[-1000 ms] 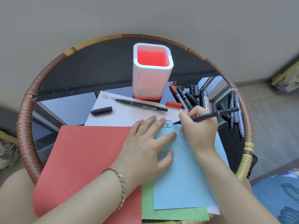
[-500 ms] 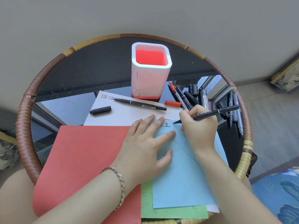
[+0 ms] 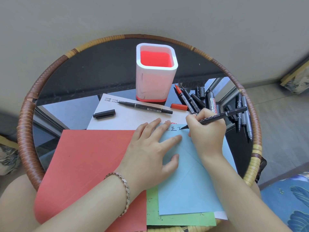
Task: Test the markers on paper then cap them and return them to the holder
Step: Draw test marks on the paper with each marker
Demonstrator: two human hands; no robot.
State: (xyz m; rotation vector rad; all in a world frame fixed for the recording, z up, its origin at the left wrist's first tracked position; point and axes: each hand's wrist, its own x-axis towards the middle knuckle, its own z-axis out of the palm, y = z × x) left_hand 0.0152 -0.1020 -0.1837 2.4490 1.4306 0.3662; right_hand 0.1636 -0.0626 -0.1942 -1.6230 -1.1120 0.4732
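Two bare forearms, no sleeves anywhere along them, entering from the near edge. On the wrist of the left hand (image 3: 150, 153), a slim metal link bracelet (image 3: 124, 191) in silver and rose-gold tones, its small flat links catching the light. Nothing worn on the right hand (image 3: 207, 131): no ring, no watch, nails short and unpainted where visible.

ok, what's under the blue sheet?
A green sheet shows below the blue sheet, a white sheet at its lower right corner. The red sheet overlaps green. How far each runs beneath is hidden, as is whatever the left hand covers.
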